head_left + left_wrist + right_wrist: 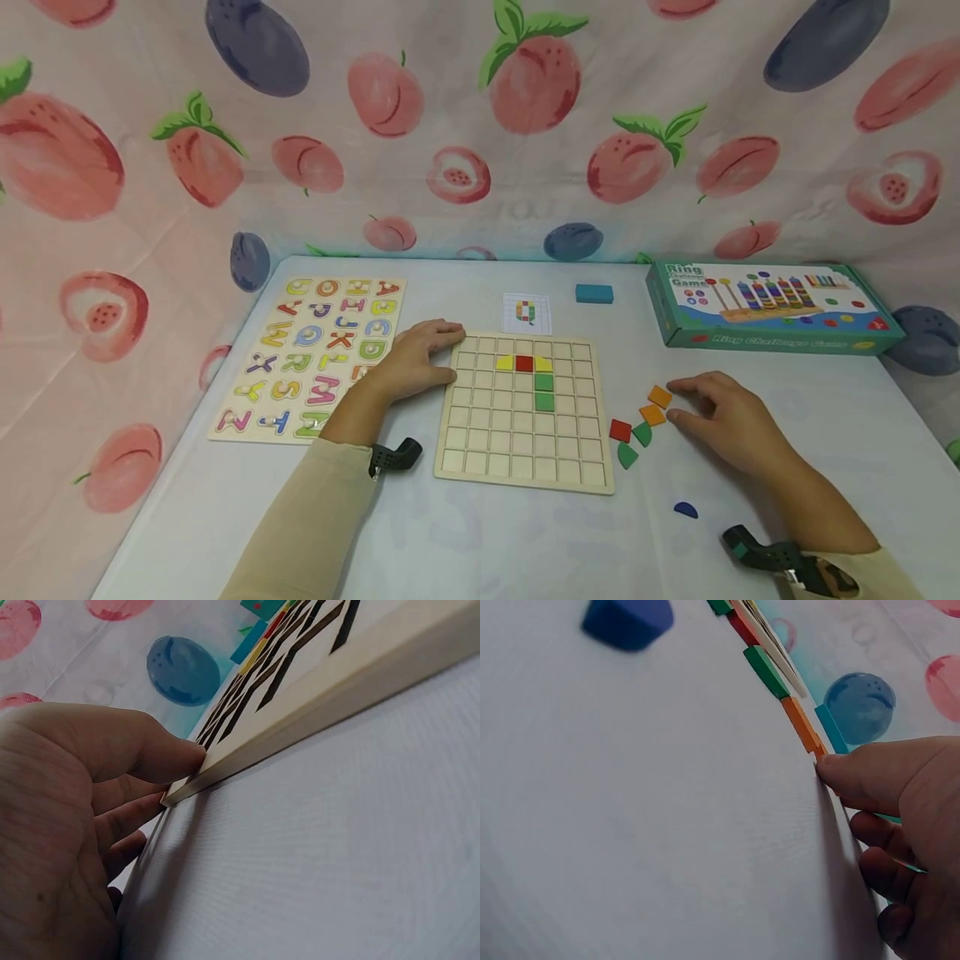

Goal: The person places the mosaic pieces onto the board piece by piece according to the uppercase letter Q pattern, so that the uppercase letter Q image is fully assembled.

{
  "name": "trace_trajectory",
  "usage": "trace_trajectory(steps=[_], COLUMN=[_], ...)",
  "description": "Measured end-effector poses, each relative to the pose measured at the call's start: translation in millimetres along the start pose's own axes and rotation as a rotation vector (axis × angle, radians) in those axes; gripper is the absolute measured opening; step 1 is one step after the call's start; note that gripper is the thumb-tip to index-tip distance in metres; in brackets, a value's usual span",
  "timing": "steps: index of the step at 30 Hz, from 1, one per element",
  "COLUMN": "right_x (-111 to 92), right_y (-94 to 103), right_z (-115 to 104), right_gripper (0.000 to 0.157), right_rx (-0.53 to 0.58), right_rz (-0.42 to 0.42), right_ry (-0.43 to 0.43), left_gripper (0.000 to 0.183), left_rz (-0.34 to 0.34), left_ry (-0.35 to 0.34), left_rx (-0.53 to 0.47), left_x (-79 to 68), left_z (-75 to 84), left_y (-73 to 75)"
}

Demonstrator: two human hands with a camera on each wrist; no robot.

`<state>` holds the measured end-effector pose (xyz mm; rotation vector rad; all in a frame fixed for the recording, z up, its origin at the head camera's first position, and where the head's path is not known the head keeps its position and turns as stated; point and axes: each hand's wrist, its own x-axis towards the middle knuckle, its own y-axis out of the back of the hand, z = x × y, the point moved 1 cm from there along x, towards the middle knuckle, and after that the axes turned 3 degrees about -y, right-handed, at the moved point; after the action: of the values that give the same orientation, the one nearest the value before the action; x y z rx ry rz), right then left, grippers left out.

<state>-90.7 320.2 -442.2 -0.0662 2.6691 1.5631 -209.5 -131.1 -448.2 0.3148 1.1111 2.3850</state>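
Observation:
A wooden grid board (487, 462) lies flat in the middle of the table. Set in its upper cells are yellow pieces (505, 363), a red square (524, 364) and two green squares (543, 392). My left hand (408, 362) rests at the board's upper left corner, thumb against the edge (247, 765), fingers fairly straight. My right hand (738, 421) is beside two orange squares (660, 396), thumb and index finger apart; in the right wrist view the thumb tip appears to meet an orange square (801, 726). Nearby lie a red square (620, 430) and two green rounded pieces (627, 455).
A small pattern card (527, 327) and a blue block (594, 293) lie behind the board. An alphabet puzzle board (255, 371) is at left. The green Ring Challenge Game box (772, 340) stands back right. A blue half-round piece (686, 509) lies near the right wrist.

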Motion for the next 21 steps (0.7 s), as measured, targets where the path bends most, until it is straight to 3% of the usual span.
trace_trajectory(steps=[21], right_x=[0.2], right_y=[-6.3], right_z=[-3.9], right_gripper=[0.038], right_rx=[-0.003], right_rz=[0.080], right_ry=[0.016], left_gripper=[0.072], left_rz=[0.003], left_ry=[-0.004], left_rx=[0.008], left_x=[-0.5], left_z=[1.3], left_y=[-0.1])
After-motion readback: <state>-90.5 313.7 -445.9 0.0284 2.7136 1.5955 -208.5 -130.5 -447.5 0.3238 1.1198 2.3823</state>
